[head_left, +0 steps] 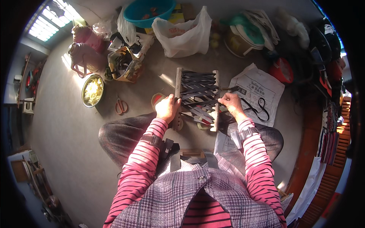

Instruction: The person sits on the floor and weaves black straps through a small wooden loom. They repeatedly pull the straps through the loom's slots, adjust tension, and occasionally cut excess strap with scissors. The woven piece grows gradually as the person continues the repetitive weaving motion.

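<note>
**Two hands at a strap-wound wooden frame, seen from above**

Wooden frame lying flat on the grey floor, directly ahead of the seated knees: two upright side bars joined by dark straps zigzagging from bar to bar. Left hand closed around the frame's left bar at mid-height, knuckles up, apparently to brace the frame against pull from the other side. Right hand at the frame's right bar, fingers pinched shut on a strap end where it leaves the bar; held there, in all likelihood, to keep the band taut. Lower part of the frame showing paler and red strips beneath the dark ones; exact layering not discernible.

Right of the frame: printed white sack spread flat, a loose dark strap loop lying on it, within reach of the right hand. Left of the frame: red-handled scissors, near but apart from it, blades closed. Further left of the frame: metal bowl of pale yellow pieces. Beyond the frame's far end: white plastic bag standing open, teal basin behind it. Beyond and left of the frame: two pink flasks side by side. Both forearms in pink striped sleeves, a band on each wrist.
</note>
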`<state>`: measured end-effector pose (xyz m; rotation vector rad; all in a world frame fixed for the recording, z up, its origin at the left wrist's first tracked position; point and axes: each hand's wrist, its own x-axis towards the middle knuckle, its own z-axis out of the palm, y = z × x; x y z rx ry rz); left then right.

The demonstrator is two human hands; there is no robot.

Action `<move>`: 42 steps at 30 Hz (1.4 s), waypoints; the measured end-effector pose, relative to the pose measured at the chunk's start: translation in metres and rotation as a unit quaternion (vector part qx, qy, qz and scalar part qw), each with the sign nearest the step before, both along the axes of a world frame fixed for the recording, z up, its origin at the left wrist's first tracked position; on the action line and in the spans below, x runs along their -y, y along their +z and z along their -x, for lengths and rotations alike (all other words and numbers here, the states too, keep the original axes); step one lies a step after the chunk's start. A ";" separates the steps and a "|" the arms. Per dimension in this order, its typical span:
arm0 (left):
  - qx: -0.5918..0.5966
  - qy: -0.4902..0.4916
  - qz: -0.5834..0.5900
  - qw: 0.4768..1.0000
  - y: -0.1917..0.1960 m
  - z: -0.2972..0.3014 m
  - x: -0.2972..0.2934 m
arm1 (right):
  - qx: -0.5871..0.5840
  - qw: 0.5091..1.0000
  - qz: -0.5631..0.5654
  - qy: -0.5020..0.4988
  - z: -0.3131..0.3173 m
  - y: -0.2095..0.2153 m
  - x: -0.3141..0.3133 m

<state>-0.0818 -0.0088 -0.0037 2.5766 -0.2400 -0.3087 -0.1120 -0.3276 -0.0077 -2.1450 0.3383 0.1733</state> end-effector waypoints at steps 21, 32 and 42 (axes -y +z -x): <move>0.004 -0.002 0.024 1.000 0.001 -0.001 -0.001 | -0.012 0.996 0.089 0.023 -0.001 0.006 -0.007; 0.058 0.011 0.040 0.997 -0.005 0.001 0.000 | -0.002 0.996 0.085 0.031 -0.001 0.006 -0.007; 0.011 -0.003 0.018 1.000 -0.001 -0.001 -0.001 | 0.000 0.995 0.097 0.035 0.000 0.006 -0.006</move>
